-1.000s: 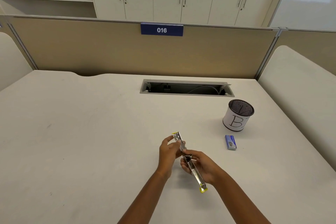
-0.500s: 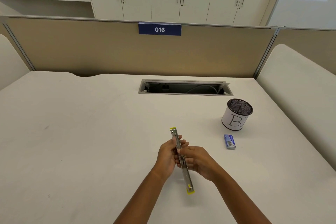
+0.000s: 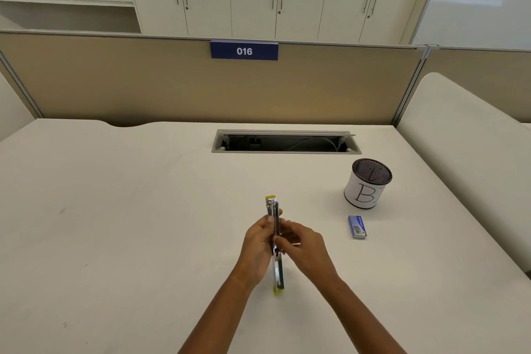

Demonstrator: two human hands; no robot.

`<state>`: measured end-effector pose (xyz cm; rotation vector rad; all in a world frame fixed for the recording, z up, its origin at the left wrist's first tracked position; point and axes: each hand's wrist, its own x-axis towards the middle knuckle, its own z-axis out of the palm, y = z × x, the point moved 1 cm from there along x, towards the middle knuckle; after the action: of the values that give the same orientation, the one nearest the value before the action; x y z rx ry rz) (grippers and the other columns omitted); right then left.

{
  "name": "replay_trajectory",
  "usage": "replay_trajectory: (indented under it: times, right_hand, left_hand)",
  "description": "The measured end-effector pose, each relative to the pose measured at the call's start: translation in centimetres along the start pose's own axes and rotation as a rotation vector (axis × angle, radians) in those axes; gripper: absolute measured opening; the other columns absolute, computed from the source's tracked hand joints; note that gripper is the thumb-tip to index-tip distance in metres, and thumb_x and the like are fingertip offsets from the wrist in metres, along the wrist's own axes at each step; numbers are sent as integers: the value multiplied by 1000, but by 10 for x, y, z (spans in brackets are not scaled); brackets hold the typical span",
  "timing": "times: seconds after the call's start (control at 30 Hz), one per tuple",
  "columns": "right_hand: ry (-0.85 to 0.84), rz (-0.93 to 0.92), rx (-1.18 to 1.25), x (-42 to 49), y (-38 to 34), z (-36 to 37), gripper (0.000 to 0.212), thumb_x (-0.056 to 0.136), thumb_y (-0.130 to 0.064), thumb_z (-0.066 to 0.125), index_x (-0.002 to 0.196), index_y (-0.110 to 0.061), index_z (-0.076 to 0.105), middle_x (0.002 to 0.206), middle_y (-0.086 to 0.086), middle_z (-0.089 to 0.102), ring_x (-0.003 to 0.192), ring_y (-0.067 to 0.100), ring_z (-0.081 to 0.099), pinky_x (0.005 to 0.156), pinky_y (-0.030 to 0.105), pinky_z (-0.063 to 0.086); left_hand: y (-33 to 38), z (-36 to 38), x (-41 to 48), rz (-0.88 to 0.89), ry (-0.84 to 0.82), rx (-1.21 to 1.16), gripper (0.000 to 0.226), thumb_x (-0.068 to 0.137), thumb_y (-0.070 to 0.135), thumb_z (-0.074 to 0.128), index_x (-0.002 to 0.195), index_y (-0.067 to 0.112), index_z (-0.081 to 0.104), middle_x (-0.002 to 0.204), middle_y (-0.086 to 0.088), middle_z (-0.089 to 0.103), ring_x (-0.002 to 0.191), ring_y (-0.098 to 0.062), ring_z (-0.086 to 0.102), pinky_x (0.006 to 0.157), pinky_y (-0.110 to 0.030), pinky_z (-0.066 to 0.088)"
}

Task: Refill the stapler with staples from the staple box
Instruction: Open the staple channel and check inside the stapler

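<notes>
Both hands work at the middle of a long, slim, chrome-metal stapler with yellow plastic tips (image 3: 275, 241), which is swung fully open so that it lies nearly in one straight line, one yellow end pointing away toward the partition and the other back toward the person. The left hand (image 3: 258, 241) wraps around the stapler from its own side, thumb and fingers closed on the metal near the hinge, while the right hand (image 3: 301, 244) pinches the same stretch from the other side with its fingertips; whether those fingertips hold a strip of staples or only the stapler's rail is too small to tell. The stapler is held just above the pale beige desk (image 3: 129, 224), roughly at its centre front. The small blue cardboard staple box (image 3: 357, 226) lies flat on the desk to the right, well apart from the hands and just in front of the black mesh pen cup with a white paper label marked "B" (image 3: 367, 183); it looks shut, though its end flap cannot be made out. Judging from this, opening the stapler is done and the magazine is exposed or being exposed, but the refill itself appears not yet done: staples remain to be drawn from the box, laid in the channel, and the stapler folded closed.
</notes>
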<state>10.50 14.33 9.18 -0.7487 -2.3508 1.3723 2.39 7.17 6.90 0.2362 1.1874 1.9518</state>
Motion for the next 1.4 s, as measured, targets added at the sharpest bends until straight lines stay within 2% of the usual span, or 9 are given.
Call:
replay_trajectory:
  times: [0.1,0.23,0.3,0.37,0.53,0.73,0.9,1.1,1.4]
  right_hand:
    - [135,-77,-3,-1,-5,0,11,85,-10,61,94,-7,66,89,7,70,79,16,66,78,28,55]
    - [261,-191,9,1,-14,-3,8,85,-5,59,90,-10,64,81,-3,63,72,9,64,67,9,49]
    - [276,-245,15,4,-19,-5,11,85,-3,58,89,-12,65,80,-8,60,73,7,63,65,7,47]
    - [267,-274,-7,7,-23,-4,14,86,-4,58,91,-12,68,83,-7,61,75,4,61,64,8,47]
    - [217,-228,-67,12,-20,3,23,87,-7,57,106,-14,69,94,3,60,79,11,56,63,15,46]
    - [229,-228,-112,10,-15,2,26,87,-6,55,110,-13,66,97,6,59,78,10,54,62,11,43]
    - [208,-375,-495,6,-15,-9,25,92,-21,50,113,-16,62,105,6,59,89,20,60,62,30,49]
    - [131,-591,-692,10,-15,-29,8,83,-19,62,87,-13,65,85,8,62,65,23,60,41,23,35]
    - [3,-663,-695,13,-3,-38,9,81,-17,63,90,-17,66,91,8,63,67,20,61,39,23,41]
  left_hand:
    - [4,-1,1,48,14,-1,28,98,11,33,95,12,61,60,7,69,57,-7,67,67,-32,54]
    - [8,-2,0,51,62,37,28,98,15,35,97,16,63,75,1,64,65,-10,67,63,-28,51]
    - [8,-1,-1,40,70,49,28,98,16,35,104,11,62,87,-6,64,76,-16,70,66,-28,53]
    - [7,1,-3,31,69,66,28,99,17,35,109,8,60,95,-12,67,85,-24,69,73,-32,52]
    - [2,4,-6,-17,24,106,30,99,16,34,96,14,64,73,3,77,60,-7,71,48,-20,53]
    - [-2,0,-4,-69,-6,95,35,99,21,33,89,11,65,65,4,75,57,-8,70,48,-21,54]
    - [-1,-1,-5,-117,8,158,37,97,26,38,73,14,64,53,5,70,45,-7,64,43,-16,49]
    - [3,-3,-10,-181,-32,213,35,97,28,39,79,13,65,71,2,77,57,-17,72,40,-15,44]
    - [2,-2,-13,-200,-39,304,33,97,32,38,89,17,66,74,6,78,52,-13,70,40,-14,46]
